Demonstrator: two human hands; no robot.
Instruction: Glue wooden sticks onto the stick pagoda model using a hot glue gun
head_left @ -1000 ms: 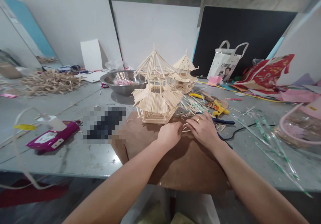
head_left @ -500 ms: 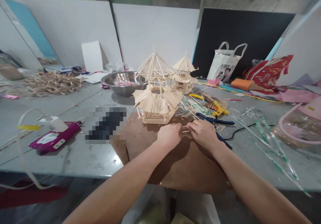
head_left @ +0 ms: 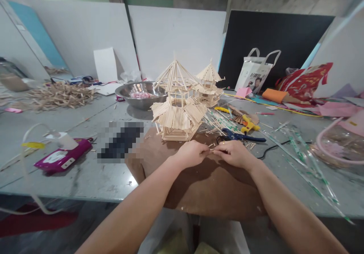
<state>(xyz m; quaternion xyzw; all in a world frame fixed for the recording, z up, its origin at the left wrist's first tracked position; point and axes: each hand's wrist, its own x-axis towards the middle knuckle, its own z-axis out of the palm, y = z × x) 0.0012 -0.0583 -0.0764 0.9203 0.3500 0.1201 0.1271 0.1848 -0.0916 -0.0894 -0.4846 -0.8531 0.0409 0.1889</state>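
Note:
Both hands meet over a brown board (head_left: 199,193), in front of a pavilion model (head_left: 179,113) made of thin wooden sticks. My left hand (head_left: 192,154) is closed, its fingers pinching one end of a short wooden stick (head_left: 211,151). From the other side my right hand (head_left: 235,154) pinches the same stick, thumb and forefinger together. Fingers hide most of the stick. Just beyond my right hand lie dark blue pliers (head_left: 241,135) and a yellow glue gun (head_left: 250,124). A second stick pavilion (head_left: 209,85) stands behind the first.
Loose sticks (head_left: 217,121) and clear plastic sleeves (head_left: 309,166) litter the right side. A steel bowl (head_left: 139,94) sits behind on the left. A purple power strip (head_left: 62,155) with a white cable is at the left; a stick heap (head_left: 61,94) lies farther back.
My hands have lowered slightly, and the right hand has turned so its thumb and forefinger now show in a pinch. The pavilions stay in place.

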